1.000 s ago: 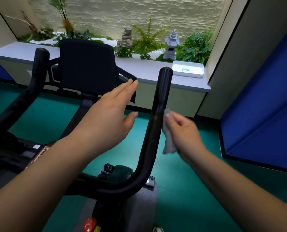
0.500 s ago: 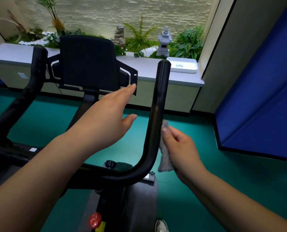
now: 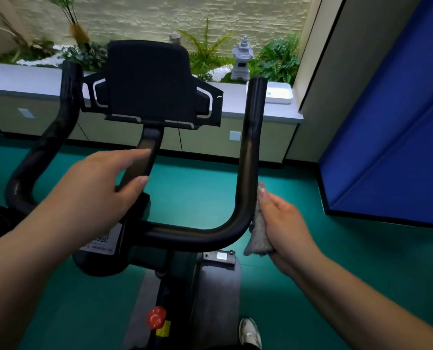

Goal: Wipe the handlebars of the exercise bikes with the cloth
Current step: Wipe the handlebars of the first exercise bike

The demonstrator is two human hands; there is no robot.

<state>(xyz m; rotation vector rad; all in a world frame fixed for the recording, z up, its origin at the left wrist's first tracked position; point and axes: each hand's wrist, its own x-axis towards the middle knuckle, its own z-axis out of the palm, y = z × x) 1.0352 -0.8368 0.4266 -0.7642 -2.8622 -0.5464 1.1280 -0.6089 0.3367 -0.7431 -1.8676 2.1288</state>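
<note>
A black exercise bike stands in front of me with a U-shaped handlebar. Its right bar (image 3: 250, 147) rises upright, and its left bar (image 3: 46, 150) curves up at the left. My right hand (image 3: 283, 223) is shut on a grey cloth (image 3: 258, 236), pressing it against the outer side of the right bar's lower bend. My left hand (image 3: 101, 188) hovers open above the handlebar's middle, near the stem under the black console (image 3: 149, 82), holding nothing.
A red knob (image 3: 156, 317) sits on the bike frame below. A grey ledge (image 3: 273, 113) with plants, a stone lantern (image 3: 241, 59) and a white tray (image 3: 278, 93) runs behind. A blue panel (image 3: 392, 137) stands at the right. The floor is green; my white shoe (image 3: 249, 332) shows below.
My right hand has slid the cloth down the right bar from mid-height to the lower bend. My left hand has dropped lower, toward the stem. The view has shifted left.
</note>
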